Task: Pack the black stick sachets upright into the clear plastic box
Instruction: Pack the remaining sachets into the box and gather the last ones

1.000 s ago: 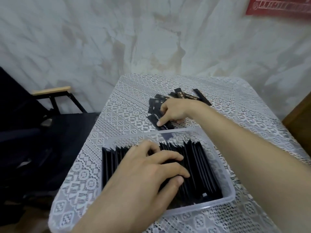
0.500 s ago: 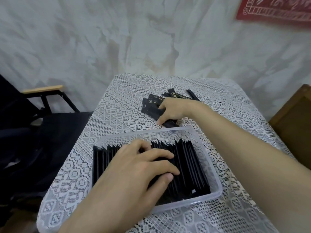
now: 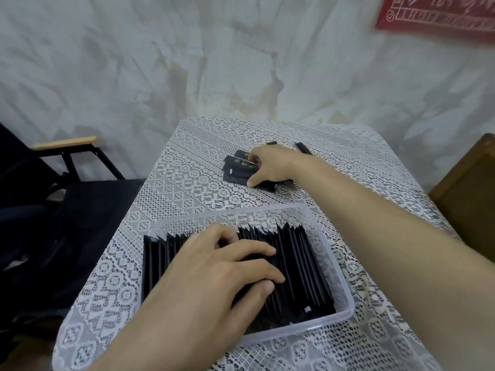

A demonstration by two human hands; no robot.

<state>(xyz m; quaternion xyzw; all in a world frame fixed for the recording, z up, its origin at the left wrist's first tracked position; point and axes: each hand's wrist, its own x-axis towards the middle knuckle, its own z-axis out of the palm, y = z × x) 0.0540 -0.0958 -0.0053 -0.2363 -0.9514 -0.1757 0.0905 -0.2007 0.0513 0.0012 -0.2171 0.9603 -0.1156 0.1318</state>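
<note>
Pressing the left hand [image 3: 214, 277] flat on the packed sachets [image 3: 158, 258] standing in the clear plastic box [image 3: 345, 314], fingers relaxed, gripping nothing; lifting off too soon, probably letting the row fan over. Pinching the loose sachets [image 3: 238, 170] on the desk [image 3: 348, 167] between the right hand [image 3: 273, 164] thumb and curled fingers; squeezing such a slick bundle, likely splaying it and dropping strays.

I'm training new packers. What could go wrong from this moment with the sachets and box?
1. If the left hand lifts off, the upright black stick sachets leaning in the clear plastic box may topple sideways.
2. The right hand grips several loose black sachets on the lace tablecloth; some could slip out in transit.
</note>
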